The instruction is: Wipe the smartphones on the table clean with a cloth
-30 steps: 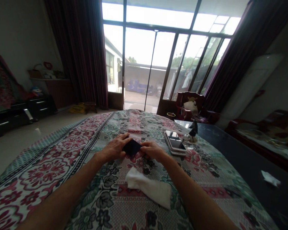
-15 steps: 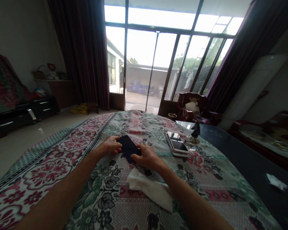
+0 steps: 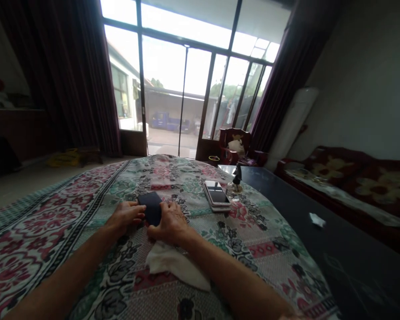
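A dark blue-black smartphone (image 3: 151, 208) is held low over the patterned cloth, between my two hands. My left hand (image 3: 127, 216) closes on its left edge with thumb and fingers. From the right, my right hand (image 3: 171, 223) grips the opposite edge, fingers at the far side and thumb along the near end. Just below my right hand lies a crumpled white cloth (image 3: 176, 266), partly under my right forearm. Two light-framed devices (image 3: 216, 195) are stacked to the right, the upper one a phone with its dark screen up.
A floral cloth (image 3: 200, 222) covers the surface. Behind the stacked devices stands a dark figurine (image 3: 237, 177) on a round base. To the right, a dark tabletop (image 3: 286, 209) carries a crumpled white paper (image 3: 317, 220). A red wooden sofa (image 3: 353, 173) and a chair (image 3: 236, 144) stand beyond.
The view has swung to the right, so everything sits further left. My right hand has shifted over more of the smartphone, and the smartphone has turned slightly. Both hands keep their hold.
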`<state>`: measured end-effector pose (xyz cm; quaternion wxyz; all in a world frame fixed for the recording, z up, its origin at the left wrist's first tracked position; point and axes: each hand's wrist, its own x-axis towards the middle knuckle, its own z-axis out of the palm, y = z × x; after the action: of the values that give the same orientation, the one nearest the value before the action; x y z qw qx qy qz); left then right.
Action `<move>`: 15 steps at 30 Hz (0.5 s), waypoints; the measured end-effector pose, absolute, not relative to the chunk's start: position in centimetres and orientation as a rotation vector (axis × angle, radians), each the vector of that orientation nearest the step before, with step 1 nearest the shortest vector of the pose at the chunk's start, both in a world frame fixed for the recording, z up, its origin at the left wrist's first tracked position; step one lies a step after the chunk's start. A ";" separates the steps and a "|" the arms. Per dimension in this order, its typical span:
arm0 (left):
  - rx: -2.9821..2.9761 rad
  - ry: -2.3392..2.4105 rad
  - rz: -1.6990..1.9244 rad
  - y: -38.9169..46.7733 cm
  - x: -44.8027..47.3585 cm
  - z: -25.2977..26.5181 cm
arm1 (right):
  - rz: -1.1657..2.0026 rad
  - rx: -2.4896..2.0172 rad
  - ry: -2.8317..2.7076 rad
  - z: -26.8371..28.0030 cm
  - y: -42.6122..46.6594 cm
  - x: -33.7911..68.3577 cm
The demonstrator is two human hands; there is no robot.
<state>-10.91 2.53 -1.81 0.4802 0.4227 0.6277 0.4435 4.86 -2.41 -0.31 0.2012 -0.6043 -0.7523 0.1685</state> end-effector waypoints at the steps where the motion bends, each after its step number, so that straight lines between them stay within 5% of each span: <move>1: 1.036 1.530 1.075 2.6 -10.8 -2.1 | 0.490 -1.687 -2.091 -0.3 -2.4 4.9; 10: 0.980 1.290 1.150 2.8 -6.7 -0.1 | 0.575 -1.670 -2.243 3.3 -1.4 9.1; 15: 1.034 1.268 1.120 4.9 -2.8 2.2 | 0.246 -1.974 -1.992 7.1 1.0 16.5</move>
<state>-2.84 4.93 2.19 0.5475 0.4364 0.5351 0.4728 16.49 0.99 7.09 0.1626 -0.6920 -0.6981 0.0864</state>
